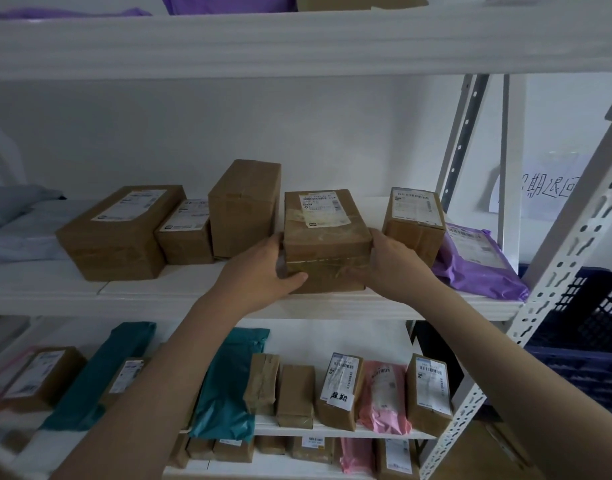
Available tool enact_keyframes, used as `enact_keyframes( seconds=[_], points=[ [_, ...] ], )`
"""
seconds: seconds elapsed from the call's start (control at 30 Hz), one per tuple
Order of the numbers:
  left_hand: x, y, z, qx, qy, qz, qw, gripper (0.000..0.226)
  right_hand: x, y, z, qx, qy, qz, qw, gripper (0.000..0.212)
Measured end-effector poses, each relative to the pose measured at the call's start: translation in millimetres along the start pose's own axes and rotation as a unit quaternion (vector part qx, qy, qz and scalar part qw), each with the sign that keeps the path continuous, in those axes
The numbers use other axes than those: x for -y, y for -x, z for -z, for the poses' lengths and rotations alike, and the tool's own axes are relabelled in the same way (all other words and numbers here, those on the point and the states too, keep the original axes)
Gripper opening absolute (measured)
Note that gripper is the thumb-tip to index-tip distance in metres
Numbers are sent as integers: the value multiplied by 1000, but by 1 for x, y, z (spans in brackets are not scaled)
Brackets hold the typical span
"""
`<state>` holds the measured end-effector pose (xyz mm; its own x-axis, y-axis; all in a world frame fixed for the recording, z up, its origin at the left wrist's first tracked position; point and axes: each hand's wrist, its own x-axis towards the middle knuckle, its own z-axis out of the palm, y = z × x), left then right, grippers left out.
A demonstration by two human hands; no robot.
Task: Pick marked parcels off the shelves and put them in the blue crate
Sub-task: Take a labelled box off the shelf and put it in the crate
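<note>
A brown taped cardboard parcel [327, 237] with a white shipping label on top sits at the front of the middle shelf [193, 299]. My left hand [263, 271] grips its left side, thumb across the front lower edge. My right hand [391, 261] grips its right side. The blue crate [588, 327] stands to the right, behind the shelf's corner post. On the lower shelf, a brown parcel [341, 389] carries a white sticker with black handwriting.
Other brown boxes [120, 230] stand left and right of the held parcel; a purple mailer bag [477, 261] lies at the shelf's right end. Teal [228, 382] and pink bags [384, 396] and small boxes fill the lower shelves. A perforated white post [554, 271] slants at right.
</note>
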<state>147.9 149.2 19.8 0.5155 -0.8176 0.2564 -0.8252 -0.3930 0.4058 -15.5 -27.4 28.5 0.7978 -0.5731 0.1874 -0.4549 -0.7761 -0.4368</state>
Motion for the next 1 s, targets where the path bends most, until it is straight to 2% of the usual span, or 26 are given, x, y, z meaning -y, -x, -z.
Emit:
enact_keyframes(
  seconds=[0.13,0.47,0.63,0.83,1.0],
  points=[
    [1,2,-5,-24,-14,-11,1000,57,0,4,0,-8,-5,19,1000,68],
    [-11,36,-5,-98,52,-63,992,59,0,46,9,-74,-9,60,995,60],
    [-21,49,6,-139,64,-98,983,65,8,65,27,-116,-14,85,990,65],
    [-26,57,14,-243,65,-139,958,77,18,82,36,-229,-5,133,964,76],
    [-18,60,6,-281,61,-168,943,84,23,86,28,-248,-3,143,958,79]
  ],
)
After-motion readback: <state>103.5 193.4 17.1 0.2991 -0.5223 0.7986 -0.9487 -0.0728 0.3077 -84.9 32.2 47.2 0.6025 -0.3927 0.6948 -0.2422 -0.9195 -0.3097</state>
